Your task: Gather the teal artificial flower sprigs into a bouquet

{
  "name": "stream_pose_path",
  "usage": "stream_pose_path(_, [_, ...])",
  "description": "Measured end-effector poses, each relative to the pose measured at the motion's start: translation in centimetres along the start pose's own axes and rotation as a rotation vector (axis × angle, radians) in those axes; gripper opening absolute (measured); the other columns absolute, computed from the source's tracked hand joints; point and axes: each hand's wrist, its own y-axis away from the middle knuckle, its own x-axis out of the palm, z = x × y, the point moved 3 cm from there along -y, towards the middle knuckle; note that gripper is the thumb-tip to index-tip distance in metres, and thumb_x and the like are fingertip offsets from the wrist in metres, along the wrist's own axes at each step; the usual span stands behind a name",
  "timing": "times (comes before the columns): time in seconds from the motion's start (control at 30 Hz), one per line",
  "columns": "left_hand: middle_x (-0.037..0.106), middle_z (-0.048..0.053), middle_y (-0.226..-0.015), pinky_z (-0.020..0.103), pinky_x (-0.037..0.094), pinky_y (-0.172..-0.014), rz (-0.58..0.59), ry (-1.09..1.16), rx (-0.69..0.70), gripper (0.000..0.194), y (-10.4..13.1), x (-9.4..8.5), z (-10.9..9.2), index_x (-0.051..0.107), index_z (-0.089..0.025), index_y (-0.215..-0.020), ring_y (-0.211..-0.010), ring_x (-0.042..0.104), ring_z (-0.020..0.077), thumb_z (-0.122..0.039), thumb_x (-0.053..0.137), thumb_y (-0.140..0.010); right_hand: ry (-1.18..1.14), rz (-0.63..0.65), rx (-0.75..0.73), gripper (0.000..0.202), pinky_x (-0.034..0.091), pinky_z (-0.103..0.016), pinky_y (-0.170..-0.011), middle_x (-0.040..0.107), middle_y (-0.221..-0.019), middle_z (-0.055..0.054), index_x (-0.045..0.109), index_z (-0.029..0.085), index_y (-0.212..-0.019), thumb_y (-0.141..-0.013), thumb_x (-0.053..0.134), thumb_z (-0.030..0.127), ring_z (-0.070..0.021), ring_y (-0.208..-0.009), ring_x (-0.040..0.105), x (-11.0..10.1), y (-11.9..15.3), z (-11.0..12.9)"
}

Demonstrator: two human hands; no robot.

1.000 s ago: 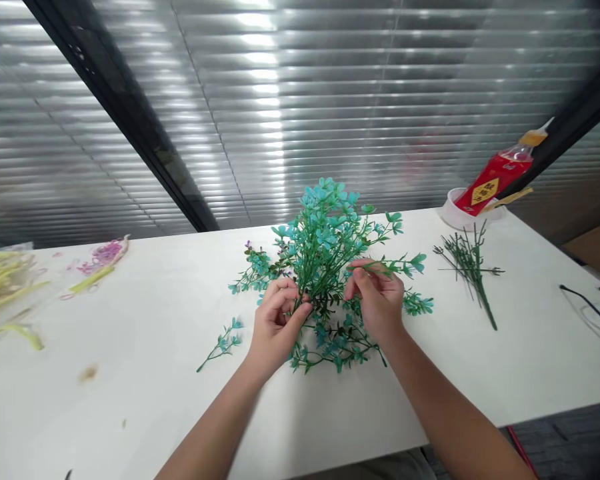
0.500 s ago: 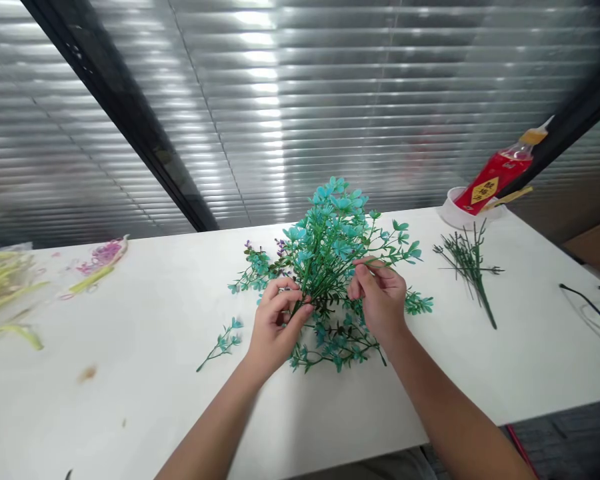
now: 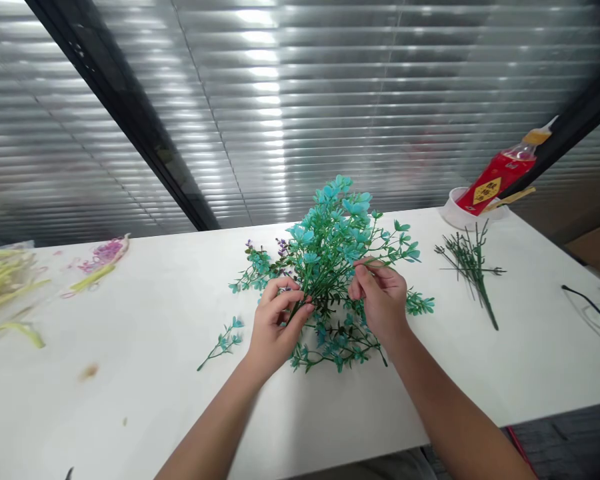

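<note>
Over the tabletop point(image 3: 155, 407): my left hand point(image 3: 275, 327) pinches green stems point(image 3: 318, 283).
Right hand point(image 3: 386, 300): pinches 1 leafy sprig point(image 3: 411, 253).
Stems: could slip out if my left grip gets loose.

our left hand point(image 3: 276, 325) grips the teal-flowered green plastic bunch point(image 3: 330, 233); our right hand point(image 3: 381, 293) pinches a stem.

The bushy green-stemmed artificial flower bunch point(image 3: 330, 243) has turquoise petals point(image 3: 357, 204); right of it, the clear plastic bottle point(image 3: 523, 152) has a red label point(image 3: 509, 172) patterned with a yellow diamond point(image 3: 487, 191).
</note>
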Motion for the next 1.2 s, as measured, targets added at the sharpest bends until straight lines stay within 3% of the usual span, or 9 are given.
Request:
stream_pose_path(0.17, [0.053, 0.004, -0.104, 0.015, 0.04, -0.043, -0.006, -0.01, 0.013, 0.006, 0.03, -0.09, -0.05, 0.064, -0.022, -0.092, -0.062, 0.05, 0.0046, -0.016, 0.065, -0.089, 0.004, 0.022, 0.003, 0.01, 0.041, -0.02, -0.041, 0.068, -0.073, 0.002, 0.077, 0.023, -0.079, -0.079, 0.08, 0.032, -0.0039, -0.042, 0.05, 0.21, 0.08, -0.08])
stream_pose_path(0.37, [0.052, 0.004, -0.103, 0.015, 0.04, -0.043, -0.004, -0.019, 0.012, 0.005, -0.01, -0.1, -0.26, 0.064, -0.02, -0.089, -0.064, 0.049, 0.0052, -0.016, 0.065, -0.089, 0.017, -0.019, -0.028, 0.011, 0.043, -0.019, -0.046, 0.052, -0.05, 0.007, 0.077, 0.023, -0.081, -0.082, 0.078, 0.034, -0.0049, -0.041, 0.048, -0.16, -0.05, 0.31])
stream_pose_path(0.53, [0.052, 0.004, -0.101, 0.015, 0.041, -0.043, -0.009, -0.021, 0.017, 0.004, -0.15, -0.03, -0.34, 0.064, -0.02, -0.088, -0.066, 0.051, 0.0061, -0.016, 0.065, -0.089, 0.025, -0.015, -0.006, 0.013, 0.042, -0.02, -0.043, 0.069, -0.074, 0.001, 0.077, 0.022, -0.08, -0.079, 0.08, 0.034, -0.0038, -0.042, 0.05, -0.18, -0.02, 0.26])
stream_pose_path(0.7, [0.052, 0.004, -0.102, 0.015, 0.04, -0.043, -0.01, -0.018, -0.004, 0.003, -0.04, -0.01, -0.19, 0.064, -0.02, -0.087, -0.064, 0.049, 0.0055, -0.018, 0.065, -0.089, 0.038, -0.041, -0.005, 0.012, 0.043, -0.02, -0.044, 0.06, -0.059, 0.004, 0.077, 0.022, -0.08, -0.08, 0.079, 0.035, -0.0048, -0.042, 0.049, -0.31, -0.05, 0.18])
stream_pose_path(0.9, [0.054, 0.006, -0.101, 0.017, 0.041, -0.044, -0.017, -0.018, -0.006, 0.004, -0.04, -0.06, -0.19, 0.065, -0.019, -0.087, -0.064, 0.051, 0.0071, -0.02, 0.065, -0.09, 0.046, -0.021, 0.038, 0.016, 0.042, -0.021, -0.043, 0.071, -0.079, -0.001, 0.075, 0.021, -0.079, -0.077, 0.081, 0.036, -0.0042, -0.043, 0.049, -0.28, -0.13, -0.01])
stream_pose_path(1.2, [0.057, 0.005, -0.099, 0.017, 0.039, -0.044, -0.069, -0.057, 0.063, 0.005, -0.08, -0.15, -0.41, 0.064, -0.019, -0.088, -0.061, 0.049, 0.006, -0.016, 0.067, -0.087, 0.091, 0.015, 0.097, 0.025, 0.04, -0.022, -0.042, 0.057, -0.058, 0.004, 0.071, 0.018, -0.076, -0.077, 0.08, 0.041, -0.0065, -0.042, 0.048, -0.23, -0.17, 0.05])
